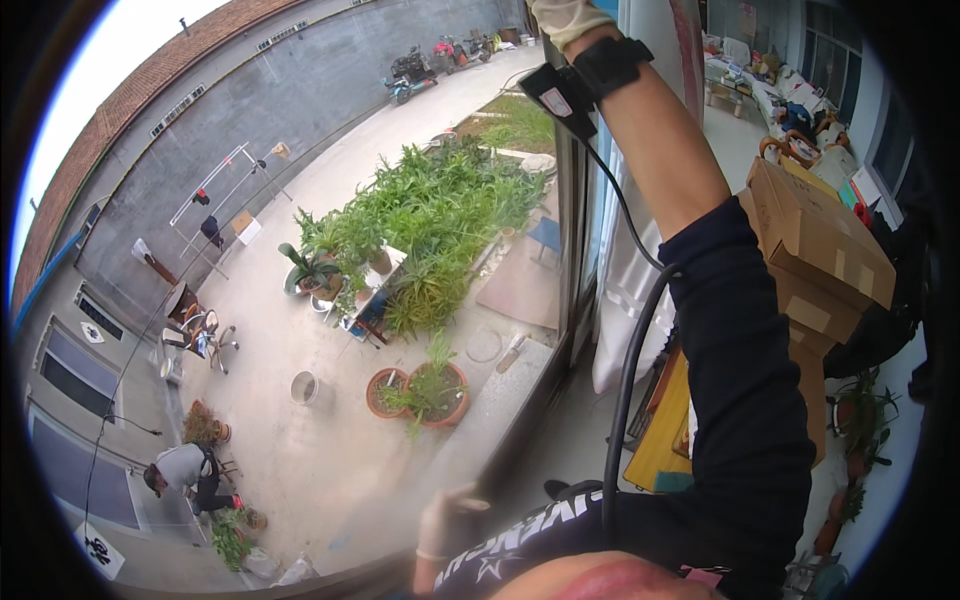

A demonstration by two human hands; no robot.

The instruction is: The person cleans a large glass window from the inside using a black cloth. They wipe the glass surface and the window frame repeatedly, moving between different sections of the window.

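My right arm in a dark sleeve reaches up beside the window frame (574, 300). My right hand (574, 22), in a pale glove, is cut off by the top edge, so its grip is hidden. A black strap (611, 67) holds a black device (553, 94) at that wrist, and a cable (634, 225) runs down from it. Low in the picture, my left hand (450, 514) wears a pale glove. It looks faint and blurred against the window side, its fingers apart with nothing visible in them.
White curtains (637, 322) hang right of the frame. Cardboard boxes (817, 232) are stacked behind my arm, near a yellow wooden surface (660, 427). Outside are potted plants (435, 394), a bucket (304, 388), a garden bed (450, 202) and a bent-over person (184, 472).
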